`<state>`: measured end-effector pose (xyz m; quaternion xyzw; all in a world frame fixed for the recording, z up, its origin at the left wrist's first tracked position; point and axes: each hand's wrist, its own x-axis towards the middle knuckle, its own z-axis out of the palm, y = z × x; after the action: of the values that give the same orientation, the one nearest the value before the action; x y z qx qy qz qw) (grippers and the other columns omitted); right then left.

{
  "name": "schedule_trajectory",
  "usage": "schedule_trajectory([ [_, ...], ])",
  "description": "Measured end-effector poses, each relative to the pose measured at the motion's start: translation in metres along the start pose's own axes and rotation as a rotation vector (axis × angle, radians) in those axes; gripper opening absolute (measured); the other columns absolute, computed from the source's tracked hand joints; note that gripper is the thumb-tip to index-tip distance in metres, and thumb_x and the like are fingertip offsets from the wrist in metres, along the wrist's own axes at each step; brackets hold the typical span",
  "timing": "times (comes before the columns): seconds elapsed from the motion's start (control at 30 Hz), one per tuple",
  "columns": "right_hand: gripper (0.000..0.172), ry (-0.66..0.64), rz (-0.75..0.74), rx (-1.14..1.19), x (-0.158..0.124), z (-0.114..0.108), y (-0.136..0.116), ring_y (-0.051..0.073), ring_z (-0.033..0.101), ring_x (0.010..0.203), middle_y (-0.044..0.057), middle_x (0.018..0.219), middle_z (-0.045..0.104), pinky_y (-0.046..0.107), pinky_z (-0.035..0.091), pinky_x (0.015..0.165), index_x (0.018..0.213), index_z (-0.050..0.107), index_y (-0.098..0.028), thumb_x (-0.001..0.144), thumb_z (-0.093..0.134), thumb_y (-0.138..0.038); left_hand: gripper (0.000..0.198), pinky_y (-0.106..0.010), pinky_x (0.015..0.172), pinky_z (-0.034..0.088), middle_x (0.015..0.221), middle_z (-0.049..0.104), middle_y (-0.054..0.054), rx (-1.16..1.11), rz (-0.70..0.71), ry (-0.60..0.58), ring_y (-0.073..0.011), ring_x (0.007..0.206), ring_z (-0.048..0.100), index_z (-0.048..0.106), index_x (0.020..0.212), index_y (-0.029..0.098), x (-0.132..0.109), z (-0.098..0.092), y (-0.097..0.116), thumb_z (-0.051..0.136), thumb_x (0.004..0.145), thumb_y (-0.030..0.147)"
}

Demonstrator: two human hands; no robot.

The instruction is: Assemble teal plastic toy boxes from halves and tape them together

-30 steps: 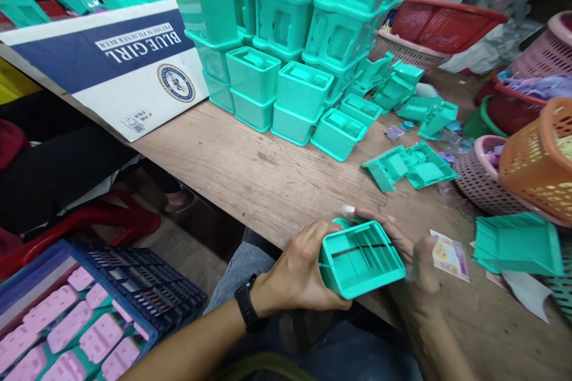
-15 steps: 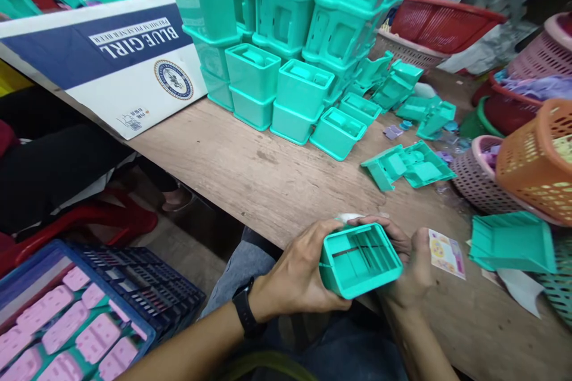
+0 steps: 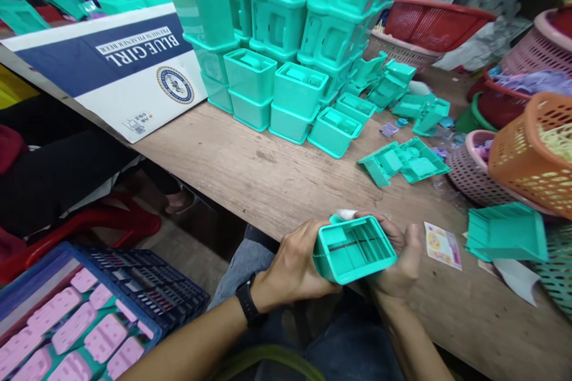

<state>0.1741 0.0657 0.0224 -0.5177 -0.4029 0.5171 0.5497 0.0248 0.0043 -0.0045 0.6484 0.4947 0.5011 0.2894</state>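
Observation:
Both of my hands hold one teal plastic box (image 3: 355, 248) at the near edge of the wooden table (image 3: 268, 172), its open ribbed side turned up toward me. My left hand (image 3: 292, 265), with a black watch on the wrist, is wrapped round the box's left end. My right hand (image 3: 397, 259) cups the right end from behind and below, thumb up beside the rim. Something small and white (image 3: 346, 214) shows just behind the box at my fingertips. A small printed sticker sheet (image 3: 442, 245) lies on the table right of my right hand.
Stacks of like teal boxes (image 3: 286, 18) fill the table's back. Loose teal parts (image 3: 404, 162) lie mid-right and a teal piece (image 3: 507, 232) at right. Orange (image 3: 525, 155), pink (image 3: 471, 175) and red (image 3: 431, 24) baskets crowd the right. A cardboard carton (image 3: 111, 65) lies left. A blue crate (image 3: 89, 315) with pink parts sits lower left.
My right hand has come in from a loose, blurred position and closed round the box's right end. The box has tilted slightly and shifted a little to the left.

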Motion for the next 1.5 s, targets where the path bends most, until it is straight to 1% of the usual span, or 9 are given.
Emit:
schedule_trajectory([
  [0.13,0.070,0.028,0.012,0.002,0.002,-0.002,-0.001,0.035,0.075,0.084,0.008,0.077,0.078,0.048,0.059,0.082,0.079,0.077,-0.022,0.076,0.056,-0.089,0.075,-0.038,0.091,0.060,0.116,0.072,-0.005,0.015,0.004,0.002,-0.0282,0.106,0.072,0.056,0.128,0.022,0.001,0.000,-0.003,0.089,0.061,0.023],
  [0.33,0.080,-0.358,0.120,0.051,0.006,-0.016,-0.009,0.038,0.075,0.097,0.011,0.086,0.080,0.051,0.059,0.091,0.085,0.079,-0.023,0.074,0.053,-0.098,0.064,-0.039,0.082,0.060,0.103,0.068,-0.005,0.048,0.004,0.046,-0.0281,0.094,0.071,0.056,0.116,0.020,-0.004,0.010,0.000,0.086,0.060,0.024],
  [0.53,0.070,-0.115,0.048,0.054,0.006,-0.013,0.003,0.035,0.075,0.095,0.007,0.075,0.077,0.048,0.059,0.091,0.078,0.077,-0.023,0.078,0.057,-0.090,0.077,-0.043,0.094,0.061,0.119,0.066,-0.009,-0.002,0.034,0.070,-0.0302,0.110,0.069,0.050,0.133,0.020,-0.005,0.017,0.001,0.083,0.064,0.022],
  [0.63,0.066,-0.018,0.016,0.029,0.008,-0.012,0.012,0.033,0.075,0.088,0.006,0.074,0.077,0.048,0.058,0.090,0.081,0.077,-0.022,0.082,0.055,-0.084,0.065,-0.042,0.089,0.062,0.111,0.067,-0.007,0.006,-0.004,0.084,-0.0291,0.102,0.071,0.055,0.125,0.020,-0.003,0.017,0.001,0.082,0.067,0.027],
  [0.83,0.054,-0.107,-0.006,0.034,0.015,-0.008,0.002,0.033,0.075,0.091,0.005,0.073,0.077,0.048,0.058,0.093,0.073,0.074,-0.025,0.082,0.064,-0.077,0.065,-0.041,0.086,0.064,0.107,0.068,-0.006,0.037,-0.086,0.115,-0.0286,0.099,0.073,0.053,0.124,0.021,-0.002,0.021,0.007,0.084,0.069,0.034],
  [0.97,0.072,-0.264,0.112,0.045,0.015,-0.008,-0.014,0.038,0.073,0.104,0.011,0.092,0.081,0.052,0.058,0.095,0.079,0.079,-0.022,0.072,0.062,-0.092,0.071,-0.044,0.089,0.065,0.110,0.070,-0.006,-0.031,-0.140,0.204,-0.0293,0.102,0.074,0.052,0.124,0.023,-0.006,0.023,0.015,0.089,0.064,0.036],
  [1.1,0.079,-0.132,0.089,0.128,0.005,-0.011,-0.017,0.037,0.070,0.116,0.011,0.115,0.079,0.054,0.054,0.104,0.102,0.081,-0.023,0.076,0.057,-0.093,0.069,-0.046,0.087,0.066,0.109,0.072,-0.005,-0.181,-0.221,0.282,-0.0286,0.099,0.075,0.051,0.119,0.025,-0.015,0.021,0.027,0.092,0.065,0.040],
  [1.3,0.076,-0.194,0.302,0.439,-0.033,0.001,-0.029,0.039,0.069,0.121,0.014,0.120,0.078,0.064,0.052,0.106,0.114,0.078,-0.022,0.086,0.049,-0.087,0.080,-0.059,0.094,0.063,0.122,0.067,-0.009,-0.237,-0.114,0.302,-0.0325,0.109,0.071,0.042,0.128,0.028,-0.029,0.026,0.027,0.090,0.070,0.053],
  [1.5,0.084,-0.282,0.165,0.525,-0.068,0.011,-0.055,0.041,0.059,0.135,0.013,0.142,0.068,0.063,0.050,0.110,0.126,0.074,-0.028,0.084,0.044,-0.094,0.084,-0.061,0.093,0.064,0.128,0.064,-0.011,-0.227,-0.017,0.354,-0.0360,0.115,0.069,0.042,0.135,0.029,-0.036,0.029,0.023,0.090,0.070,0.053],
])
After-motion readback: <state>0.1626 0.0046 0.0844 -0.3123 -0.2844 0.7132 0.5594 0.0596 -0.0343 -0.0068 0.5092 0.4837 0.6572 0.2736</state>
